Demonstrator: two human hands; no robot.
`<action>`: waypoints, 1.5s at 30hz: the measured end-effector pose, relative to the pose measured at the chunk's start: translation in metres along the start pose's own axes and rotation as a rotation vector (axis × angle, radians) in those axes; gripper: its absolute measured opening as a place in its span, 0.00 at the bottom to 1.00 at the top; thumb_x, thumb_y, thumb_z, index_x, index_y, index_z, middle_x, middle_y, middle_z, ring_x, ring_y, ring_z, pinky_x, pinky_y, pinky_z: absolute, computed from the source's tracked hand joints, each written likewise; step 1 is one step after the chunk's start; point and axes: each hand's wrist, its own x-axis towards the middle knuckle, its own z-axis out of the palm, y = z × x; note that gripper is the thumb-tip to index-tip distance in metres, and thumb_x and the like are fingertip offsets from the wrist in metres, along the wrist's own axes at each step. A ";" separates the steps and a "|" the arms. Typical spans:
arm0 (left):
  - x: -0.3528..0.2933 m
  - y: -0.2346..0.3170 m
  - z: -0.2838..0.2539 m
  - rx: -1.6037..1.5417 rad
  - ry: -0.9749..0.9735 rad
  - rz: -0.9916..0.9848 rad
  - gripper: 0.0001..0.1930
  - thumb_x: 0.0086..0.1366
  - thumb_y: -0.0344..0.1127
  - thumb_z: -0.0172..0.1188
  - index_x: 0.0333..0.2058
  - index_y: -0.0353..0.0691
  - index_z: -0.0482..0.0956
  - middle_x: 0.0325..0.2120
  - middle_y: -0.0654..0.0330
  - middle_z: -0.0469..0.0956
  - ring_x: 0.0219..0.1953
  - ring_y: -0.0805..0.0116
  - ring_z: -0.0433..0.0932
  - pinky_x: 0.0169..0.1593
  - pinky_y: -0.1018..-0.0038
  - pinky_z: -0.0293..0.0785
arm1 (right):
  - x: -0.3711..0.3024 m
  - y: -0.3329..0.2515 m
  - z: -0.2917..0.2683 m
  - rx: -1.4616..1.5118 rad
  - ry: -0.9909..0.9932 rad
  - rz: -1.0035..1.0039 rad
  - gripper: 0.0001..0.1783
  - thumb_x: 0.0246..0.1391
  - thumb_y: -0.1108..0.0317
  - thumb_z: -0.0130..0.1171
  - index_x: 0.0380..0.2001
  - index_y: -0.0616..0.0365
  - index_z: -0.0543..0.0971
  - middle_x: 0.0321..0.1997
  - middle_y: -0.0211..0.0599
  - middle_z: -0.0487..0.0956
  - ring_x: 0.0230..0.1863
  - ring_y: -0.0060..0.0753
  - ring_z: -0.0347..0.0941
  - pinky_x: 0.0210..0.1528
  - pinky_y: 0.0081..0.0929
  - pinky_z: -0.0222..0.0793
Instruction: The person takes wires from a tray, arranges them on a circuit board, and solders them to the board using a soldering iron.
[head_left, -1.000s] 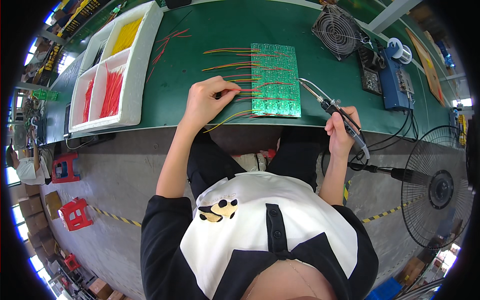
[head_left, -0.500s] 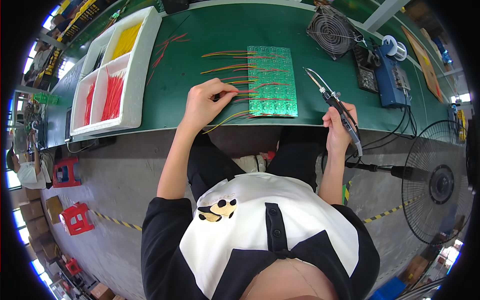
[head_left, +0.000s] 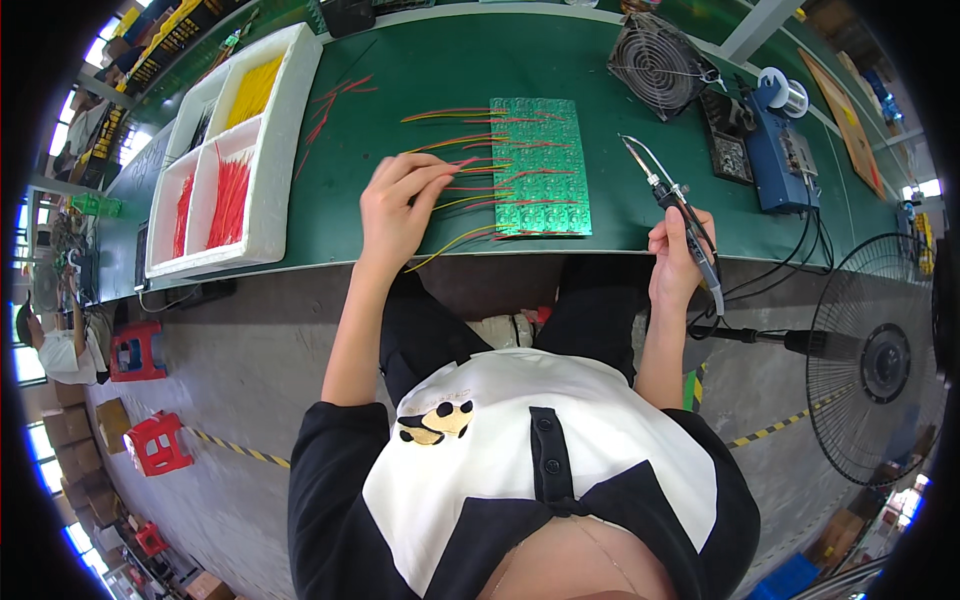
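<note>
My left hand (head_left: 398,205) is over the table, left of a green circuit board panel (head_left: 541,190), with thumb and forefinger closed on a red wire (head_left: 468,161). Red and yellow wires (head_left: 447,115) stick out leftward from the panel in several rows. Short red wires also lie across the panel's face. Closed round the handle of a soldering iron (head_left: 697,243) is my right hand (head_left: 677,262), to the right of the panel. The iron's tip points up and left, apart from the board, with a thin curved tube beside it.
A white foam tray (head_left: 268,185) holds red and yellow wires in compartments at left. Loose red wires (head_left: 325,110) lie beside it. At back right stand a small black fan (head_left: 660,68), a blue soldering station (head_left: 778,160) and a solder spool (head_left: 785,95). A large fan (head_left: 880,362) stands at right.
My left hand has shifted slightly left and away from me, its fingers straighter, moving off from the panel's edge. My right hand and the iron have barely moved.
</note>
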 end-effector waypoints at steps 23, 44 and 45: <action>-0.006 0.052 0.045 0.198 -0.376 0.214 0.10 0.53 0.31 0.59 0.37 0.43 0.78 0.19 0.62 0.71 0.22 0.65 0.74 0.22 0.71 0.67 | 0.002 -0.001 0.006 0.020 0.117 -0.010 0.11 0.50 0.71 0.60 0.32 0.64 0.69 0.18 0.36 0.74 0.16 0.19 0.67 0.21 0.13 0.63; -0.008 0.024 0.032 -0.078 -0.158 -0.056 0.04 0.50 0.26 0.60 0.26 0.40 0.75 0.16 0.62 0.75 0.17 0.69 0.74 0.21 0.78 0.68 | -0.015 0.002 0.003 0.044 -0.246 0.053 0.10 0.50 0.70 0.58 0.26 0.61 0.68 0.15 0.30 0.71 0.14 0.15 0.64 0.15 0.11 0.56; -0.007 0.026 0.030 -0.060 -0.186 -0.085 0.04 0.50 0.26 0.60 0.26 0.40 0.76 0.15 0.62 0.74 0.16 0.70 0.74 0.21 0.78 0.68 | -0.015 0.001 0.004 0.037 -0.247 0.056 0.09 0.49 0.70 0.58 0.26 0.61 0.68 0.15 0.30 0.71 0.14 0.15 0.64 0.15 0.11 0.56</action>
